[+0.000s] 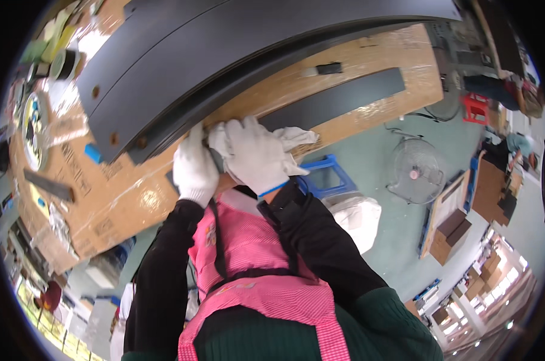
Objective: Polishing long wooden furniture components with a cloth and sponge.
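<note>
A long, flat dark grey strip (pixel 339 99) lies on the cardboard-covered table in front of me, its near end running under my hands. My left hand (pixel 195 168), in a white glove, grips the strip close to its left end, fingers over the far edge. Just to its right, my right hand (pixel 252 153), gloved too, presses a crumpled white cloth (pixel 296 138) onto the strip. Part of the cloth sticks out beside the right wrist. Beyond both hands lie large dark grey panels (pixel 182 66), stacked, with round holes at their left end.
Brown cardboard (pixel 110 204) covers the table. A small black block (pixel 329 68) lies beyond the strip; a short dark piece (pixel 48 185) and a blue block (pixel 93 153) lie left. A blue plastic stool (pixel 330 174), a white bag (pixel 358 221) and a floor fan (pixel 414 171) stand to the right.
</note>
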Demonstrator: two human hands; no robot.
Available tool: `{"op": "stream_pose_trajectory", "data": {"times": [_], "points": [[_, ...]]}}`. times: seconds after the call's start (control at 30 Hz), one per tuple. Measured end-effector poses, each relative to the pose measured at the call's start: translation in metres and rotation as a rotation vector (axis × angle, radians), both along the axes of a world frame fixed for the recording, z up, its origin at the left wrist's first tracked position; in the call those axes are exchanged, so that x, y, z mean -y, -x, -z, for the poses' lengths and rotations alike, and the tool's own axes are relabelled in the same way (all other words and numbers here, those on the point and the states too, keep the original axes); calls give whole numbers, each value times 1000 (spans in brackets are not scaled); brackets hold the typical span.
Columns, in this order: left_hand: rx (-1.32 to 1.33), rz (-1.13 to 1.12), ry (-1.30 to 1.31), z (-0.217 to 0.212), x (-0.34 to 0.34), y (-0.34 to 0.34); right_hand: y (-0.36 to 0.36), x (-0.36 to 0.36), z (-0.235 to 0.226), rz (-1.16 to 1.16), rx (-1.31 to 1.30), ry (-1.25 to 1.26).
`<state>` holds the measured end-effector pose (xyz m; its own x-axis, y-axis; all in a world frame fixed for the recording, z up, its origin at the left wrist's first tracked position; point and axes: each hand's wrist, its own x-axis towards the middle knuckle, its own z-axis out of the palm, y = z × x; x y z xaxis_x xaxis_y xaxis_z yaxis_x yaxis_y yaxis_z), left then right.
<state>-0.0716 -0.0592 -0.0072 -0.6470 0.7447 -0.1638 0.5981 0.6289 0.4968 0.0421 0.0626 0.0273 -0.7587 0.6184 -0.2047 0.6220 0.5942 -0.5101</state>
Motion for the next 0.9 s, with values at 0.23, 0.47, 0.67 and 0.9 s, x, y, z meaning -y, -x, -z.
{"op": "stream_pose_trajectory", "data": {"times": [0.23, 0.47, 0.67, 0.9], "points": [[-141, 103, -91, 13, 15, -1, -152, -181, 62, 656, 115, -347], [-217, 107, -102, 16, 17, -4, -187, -315, 19, 743, 201, -255], [-134, -22, 29, -1, 3, -5, -212, -408, -6, 390, 76, -568], [17, -41, -11, -18, -4, -6, -196, -376, -2, 20, 171, -647]]}}
